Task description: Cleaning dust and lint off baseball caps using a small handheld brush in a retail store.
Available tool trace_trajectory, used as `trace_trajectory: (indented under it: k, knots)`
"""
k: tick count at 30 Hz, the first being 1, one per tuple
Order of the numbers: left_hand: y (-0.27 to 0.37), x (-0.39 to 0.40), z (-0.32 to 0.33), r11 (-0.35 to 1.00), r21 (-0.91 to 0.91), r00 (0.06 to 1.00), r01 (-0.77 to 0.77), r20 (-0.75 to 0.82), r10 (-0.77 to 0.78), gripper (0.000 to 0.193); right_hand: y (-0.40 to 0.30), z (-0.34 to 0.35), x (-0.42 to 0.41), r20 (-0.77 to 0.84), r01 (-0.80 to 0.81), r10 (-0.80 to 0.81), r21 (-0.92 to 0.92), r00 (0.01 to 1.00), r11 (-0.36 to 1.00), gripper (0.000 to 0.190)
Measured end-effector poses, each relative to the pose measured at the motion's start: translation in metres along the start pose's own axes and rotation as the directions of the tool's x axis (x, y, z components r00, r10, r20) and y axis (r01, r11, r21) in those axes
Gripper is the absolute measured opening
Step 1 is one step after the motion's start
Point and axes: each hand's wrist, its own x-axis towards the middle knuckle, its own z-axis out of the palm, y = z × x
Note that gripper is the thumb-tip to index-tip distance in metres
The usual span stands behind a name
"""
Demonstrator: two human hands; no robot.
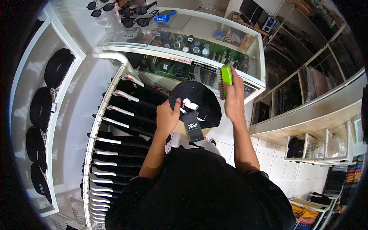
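My left hand [168, 115] grips the near-left edge of a black fabric cap [201, 95], thumb on top. White and red lettering partly shows on the cap, and a black paper hang tag [193, 128] dangles from it towards me. To the right of the cap, my right hand [235, 100] holds a green-backed scrub brush [226, 75] with its bristles facing left, apart from the cap. The fingers behind the brush are partly hidden.
A glass display counter [221, 64] with watches stands ahead, sunglasses [143, 21] at its left end. A white clothes rail [99, 116] with black garments runs along my left; black caps [59, 67] hang beyond it. Shelving [290, 115] stands on the right.
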Motion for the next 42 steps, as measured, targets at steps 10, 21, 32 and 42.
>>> trace_trajectory:
  k: [10,21,32,42]
  knots:
    - [0.016,-0.009,0.004,0.996,0.004,0.995,-0.091,0.03,0.09,0.023,0.006,0.049,-0.017,-0.041,0.012,-0.016,-0.088,0.999,0.996,0.065]
    - [0.024,-0.019,0.004,0.984,0.072,0.98,-0.164,-0.097,0.171,0.028,0.008,0.047,-0.017,0.035,-0.083,0.08,0.068,0.996,0.994,0.067]
    - [0.012,-0.009,-0.006,0.998,-0.062,0.937,-0.014,-0.349,-0.009,0.03,0.021,0.005,0.008,-0.27,-0.066,0.087,0.087,0.959,0.994,0.057]
    - [0.027,-0.028,0.001,0.825,-0.562,0.968,0.063,0.236,0.087,0.082,0.051,0.028,-0.005,-0.02,-0.057,0.065,0.269,0.998,0.961,0.058]
